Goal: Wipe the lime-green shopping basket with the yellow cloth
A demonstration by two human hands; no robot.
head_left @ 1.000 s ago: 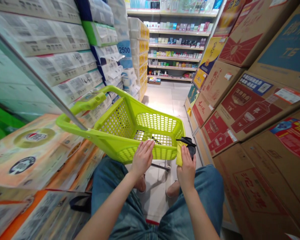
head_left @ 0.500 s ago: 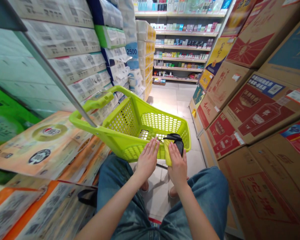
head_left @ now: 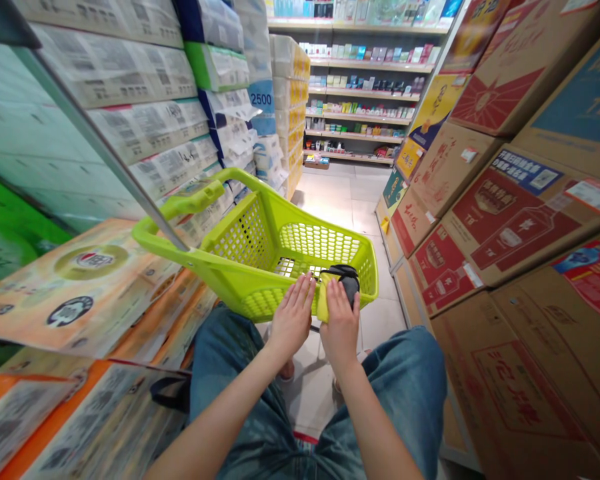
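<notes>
At the near rim of the green shopping cart, my left hand lies palm down with its fingers stretched out side by side, seemingly on the plastic edge. Just beside it, my right hand presses its outstretched fingers over a yellow cloth and a black item, both lying at the cart's rim toward its front end; I cannot tell whether my hidden thumb grips them from beneath.

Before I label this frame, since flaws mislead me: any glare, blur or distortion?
Head view: glare on pale tiled floor beyond the lime-green plastic cart; brown cardboard boxes stretched toward the right edge; print on white plastic-wrapped packs smeared.
</notes>
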